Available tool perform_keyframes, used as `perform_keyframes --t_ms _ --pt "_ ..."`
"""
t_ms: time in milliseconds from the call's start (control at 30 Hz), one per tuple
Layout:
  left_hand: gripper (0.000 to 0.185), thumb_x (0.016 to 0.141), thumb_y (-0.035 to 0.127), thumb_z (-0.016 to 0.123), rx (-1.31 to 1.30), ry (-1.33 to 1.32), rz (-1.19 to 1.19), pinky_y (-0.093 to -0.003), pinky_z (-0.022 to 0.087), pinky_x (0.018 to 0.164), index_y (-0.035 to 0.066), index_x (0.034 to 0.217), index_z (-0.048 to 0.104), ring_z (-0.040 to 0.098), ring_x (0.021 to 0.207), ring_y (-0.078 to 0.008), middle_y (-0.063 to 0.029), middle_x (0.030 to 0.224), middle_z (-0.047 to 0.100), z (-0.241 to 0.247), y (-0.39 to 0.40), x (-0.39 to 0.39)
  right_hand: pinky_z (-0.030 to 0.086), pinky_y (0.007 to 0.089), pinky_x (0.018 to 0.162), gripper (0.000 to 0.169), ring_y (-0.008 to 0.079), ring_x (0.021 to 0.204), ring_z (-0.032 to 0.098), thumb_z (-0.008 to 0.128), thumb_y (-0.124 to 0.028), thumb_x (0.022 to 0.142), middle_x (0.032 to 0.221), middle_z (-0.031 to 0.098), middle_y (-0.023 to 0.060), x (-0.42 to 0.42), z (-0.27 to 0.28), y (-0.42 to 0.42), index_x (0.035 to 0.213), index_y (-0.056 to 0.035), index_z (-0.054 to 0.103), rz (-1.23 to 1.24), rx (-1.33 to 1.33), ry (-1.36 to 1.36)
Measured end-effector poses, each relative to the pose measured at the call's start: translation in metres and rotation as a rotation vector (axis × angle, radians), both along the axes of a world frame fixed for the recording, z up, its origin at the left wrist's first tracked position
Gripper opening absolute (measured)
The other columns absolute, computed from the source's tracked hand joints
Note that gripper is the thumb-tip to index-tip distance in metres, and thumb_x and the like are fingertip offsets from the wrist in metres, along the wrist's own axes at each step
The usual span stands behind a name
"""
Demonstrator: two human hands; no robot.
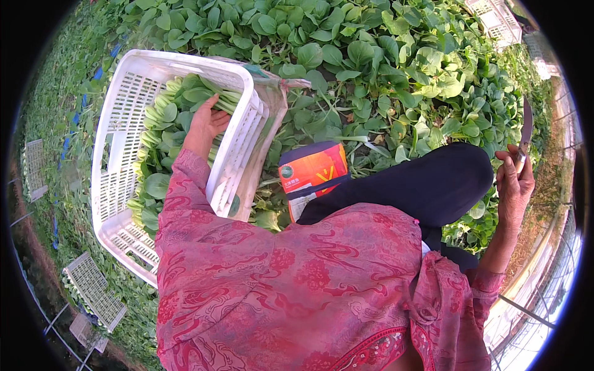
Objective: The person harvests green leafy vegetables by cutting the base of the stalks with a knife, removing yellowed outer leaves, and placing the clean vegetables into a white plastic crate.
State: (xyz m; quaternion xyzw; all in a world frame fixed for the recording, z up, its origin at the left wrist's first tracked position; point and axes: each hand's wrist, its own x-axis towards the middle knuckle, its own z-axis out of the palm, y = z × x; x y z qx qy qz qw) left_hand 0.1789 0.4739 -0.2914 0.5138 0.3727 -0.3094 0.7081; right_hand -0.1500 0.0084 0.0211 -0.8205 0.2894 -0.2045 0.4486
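My left hand (208, 122) reaches into a white plastic crate (103, 185), its fingers spread on a bunch of leafy greens with pale stalks (228, 99) near the crate's upper right corner. Whether the fingers grip the stalks cannot be told. More greens (157, 185) lie inside in a row, stalk ends towards the left. At the far right my right hand (514, 178) is closed around the handle of a knife (527, 125), its slightly curved blade pointing up and away from me.
Leafy plants (366, 60) grow in front of me. An orange printed packaging piece (313, 169) is strapped at my bent leg. A pale sheet (274, 125) lies beside the crate. Other crates stand at the left (95, 290) and upper right (495, 21).
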Motion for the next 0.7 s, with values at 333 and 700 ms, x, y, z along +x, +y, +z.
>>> perform_keyframes --t_ms 333,700 --pt "0.037 0.081 0.01 0.055 0.941 -1.243 -0.774 -0.0396 0.046 0.079 -0.002 0.115 0.048 0.055 0.097 -0.0308 -0.0205 0.112 0.053 0.015 -0.014 -0.017 0.028 0.0143 0.039 0.023 -0.0003 0.05 0.04 0.058 -0.015 0.088 0.083 0.063 0.0019 -0.084 -0.016 -0.057 0.108 -0.0042 0.054 -0.308 0.005 0.077" --pt "0.039 0.079 0.012 0.059 0.976 -0.907 -0.878 -0.0308 0.045 0.077 -0.005 0.113 0.052 0.056 0.091 -0.0262 -0.0162 0.106 0.056 -0.023 -0.002 0.01 0.033 0.0177 0.039 0.027 0.0042 0.053 0.048 0.061 -0.025 0.082 0.077 0.062 0.0031 -0.136 -0.047 -0.092 0.098 -0.005 0.053 -0.491 0.056 0.324"
